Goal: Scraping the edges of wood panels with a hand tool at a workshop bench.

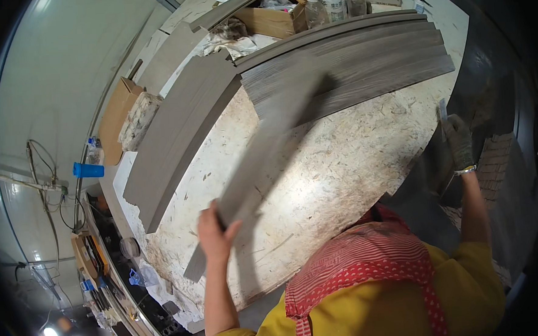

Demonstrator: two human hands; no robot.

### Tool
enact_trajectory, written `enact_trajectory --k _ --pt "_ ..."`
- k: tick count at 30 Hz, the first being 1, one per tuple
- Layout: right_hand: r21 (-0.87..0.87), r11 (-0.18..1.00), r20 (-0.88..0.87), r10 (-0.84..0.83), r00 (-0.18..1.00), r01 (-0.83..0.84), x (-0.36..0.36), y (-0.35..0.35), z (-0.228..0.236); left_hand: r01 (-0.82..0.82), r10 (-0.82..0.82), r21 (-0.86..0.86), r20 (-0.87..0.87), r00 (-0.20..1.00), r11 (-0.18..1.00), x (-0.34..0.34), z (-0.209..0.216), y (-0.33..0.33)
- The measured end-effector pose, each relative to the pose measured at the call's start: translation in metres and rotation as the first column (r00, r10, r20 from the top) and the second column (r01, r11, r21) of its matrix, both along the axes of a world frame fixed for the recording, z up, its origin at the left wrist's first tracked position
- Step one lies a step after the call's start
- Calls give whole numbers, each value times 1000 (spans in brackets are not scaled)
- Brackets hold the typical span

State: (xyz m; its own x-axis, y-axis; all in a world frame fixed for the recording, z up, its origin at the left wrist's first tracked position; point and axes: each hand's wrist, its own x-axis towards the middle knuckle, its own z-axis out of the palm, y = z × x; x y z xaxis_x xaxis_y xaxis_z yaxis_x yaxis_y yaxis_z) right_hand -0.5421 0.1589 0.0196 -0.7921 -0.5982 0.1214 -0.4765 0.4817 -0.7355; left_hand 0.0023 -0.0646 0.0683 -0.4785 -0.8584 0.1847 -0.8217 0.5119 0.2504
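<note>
My bare left hand [215,235] is closed around a long, narrow grey plank [259,159], near its lower end. The plank slants up and away over the table, its far end smeared by motion and overlapping a stack of grey planks [373,62]. Off the table's right edge, my right hand [460,143] wears a grey glove. Its fingers are closed on a thin, flat, pale blue-grey tool [443,111], which points upward; I cannot make out its exact kind.
The pale, stained table [335,158] has a curved-looking edge. More grey planks [184,121] lie at the left. Clear plastic bottles [334,3] and an open cardboard box [267,21] stand at the back. A blue cup [88,170] is at the far left.
</note>
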Motion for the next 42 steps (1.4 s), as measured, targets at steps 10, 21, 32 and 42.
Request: enact_trajectory --k 10,21,32,42 --pt "204 971 55 117 992 -126 43 -29 9 -270 282 -127 87 955 954 111 -45 -64" --pt "144 979 20 145 989 -146 59 -20 3 -384 439 -536 -28 898 752 49 -79 -162" --pt "143 947 171 263 950 -288 88 -62 23 320 -341 221 61 938 921 -125 -66 -109" --pt "79 937 192 319 928 -339 120 -73 22 350 -337 -3 -275 900 937 -156 -82 -88"
